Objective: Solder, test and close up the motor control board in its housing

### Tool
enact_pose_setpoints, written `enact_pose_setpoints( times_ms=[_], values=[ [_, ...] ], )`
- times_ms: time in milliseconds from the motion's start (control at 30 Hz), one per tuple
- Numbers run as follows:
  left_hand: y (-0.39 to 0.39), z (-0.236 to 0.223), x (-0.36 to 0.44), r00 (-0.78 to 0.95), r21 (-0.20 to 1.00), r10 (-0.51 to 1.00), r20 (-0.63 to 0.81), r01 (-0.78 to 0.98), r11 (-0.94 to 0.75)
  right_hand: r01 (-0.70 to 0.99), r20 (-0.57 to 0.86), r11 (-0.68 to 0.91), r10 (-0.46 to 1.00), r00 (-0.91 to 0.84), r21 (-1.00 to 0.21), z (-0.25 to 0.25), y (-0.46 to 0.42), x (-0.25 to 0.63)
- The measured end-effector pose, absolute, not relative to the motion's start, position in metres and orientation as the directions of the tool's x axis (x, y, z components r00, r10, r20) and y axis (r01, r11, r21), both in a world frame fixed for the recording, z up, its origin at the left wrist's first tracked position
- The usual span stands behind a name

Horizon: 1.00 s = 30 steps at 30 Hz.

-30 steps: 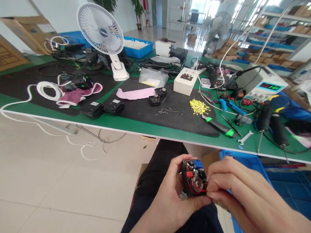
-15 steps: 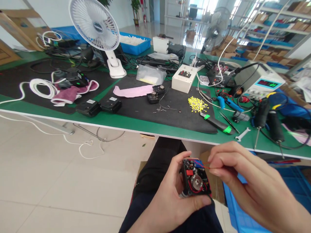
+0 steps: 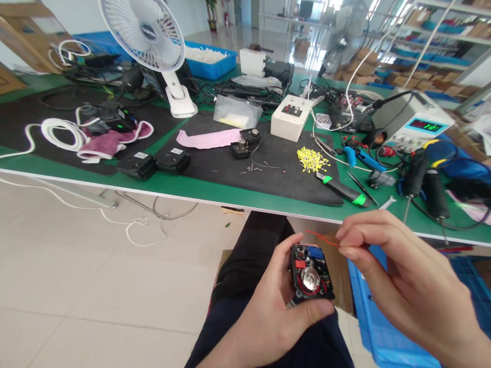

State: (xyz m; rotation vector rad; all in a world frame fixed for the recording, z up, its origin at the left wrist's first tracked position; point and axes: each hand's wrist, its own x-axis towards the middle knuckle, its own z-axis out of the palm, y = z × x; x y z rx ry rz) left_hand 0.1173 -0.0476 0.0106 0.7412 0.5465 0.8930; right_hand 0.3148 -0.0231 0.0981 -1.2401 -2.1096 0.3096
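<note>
In our left hand (image 3: 278,309) we grip the open black electronics housing (image 3: 311,273), its components exposed. With our right hand (image 3: 406,271) we pinch red wires (image 3: 321,237) between thumb and fingers; they extend leftward from it. Beyond both hands, the surface (image 3: 192,186) carries our utility knife (image 3: 344,190) and yellow-tipped parts (image 3: 312,159).

Pale tiles with thin joints cover the floor (image 3: 57,286), plainest at eight o'clock. A green table (image 3: 215,197) with a white front edge spans from nine to three, a metal leg (image 3: 76,190) beneath it at nine. A white wall (image 3: 80,18) stands at ten. Near twelve, a potted plant (image 3: 211,10) sits across the glossy floor. Daylit windows (image 3: 373,7) show past one; shelves (image 3: 445,33) stand at two.
</note>
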Motion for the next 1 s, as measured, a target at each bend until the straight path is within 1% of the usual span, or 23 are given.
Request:
enact_pose_setpoints(
  times_ms=[133, 200, 300, 367, 500, 667, 833, 933, 1000],
  values=[
    [-0.051, 0.009, 0.119, 0.497, 0.742, 0.855, -0.145, -0.517, 0.427, 0.687, 0.413, 0.540, 0.835, -0.363, -0.487, 0.091, -0.027, 0.315],
    [-0.052, 0.007, 0.119, 0.504, 0.680, 0.850, -0.150, -0.572, 0.459, 0.684, 0.408, 0.528, 0.843, -0.350, -0.504, 0.088, -0.028, 0.316],
    [-0.049, 0.005, 0.120, 0.517, 0.538, 0.842, -0.154, -0.671, 0.510, 0.676, 0.394, 0.506, 0.858, -0.329, -0.536, 0.085, -0.030, 0.320],
    [-0.047, 0.004, 0.120, 0.511, 0.496, 0.843, -0.169, -0.695, 0.521, 0.679, 0.386, 0.495, 0.865, -0.322, -0.543, 0.084, -0.032, 0.322],
    [-0.045, 0.003, 0.118, 0.510, 0.513, 0.835, -0.206, -0.670, 0.536, 0.688, 0.383, 0.494, 0.865, -0.325, -0.532, 0.084, -0.037, 0.324],
    [-0.048, 0.004, 0.113, 0.519, 0.527, 0.837, -0.176, -0.668, 0.525, 0.688, 0.385, 0.503, 0.860, -0.336, -0.523, 0.086, -0.039, 0.324],
    [-0.049, 0.008, 0.111, 0.557, 0.625, 0.810, -0.184, -0.569, 0.534, 0.672, 0.389, 0.518, 0.852, -0.350, -0.529, 0.088, -0.040, 0.322],
    [-0.051, 0.008, 0.115, 0.524, 0.626, 0.836, -0.165, -0.599, 0.499, 0.682, 0.395, 0.523, 0.848, -0.354, -0.512, 0.090, -0.042, 0.322],
    [-0.052, 0.008, 0.118, 0.488, 0.622, 0.853, -0.184, -0.614, 0.486, 0.683, 0.397, 0.530, 0.843, -0.362, -0.503, 0.090, -0.044, 0.323]
  ],
)
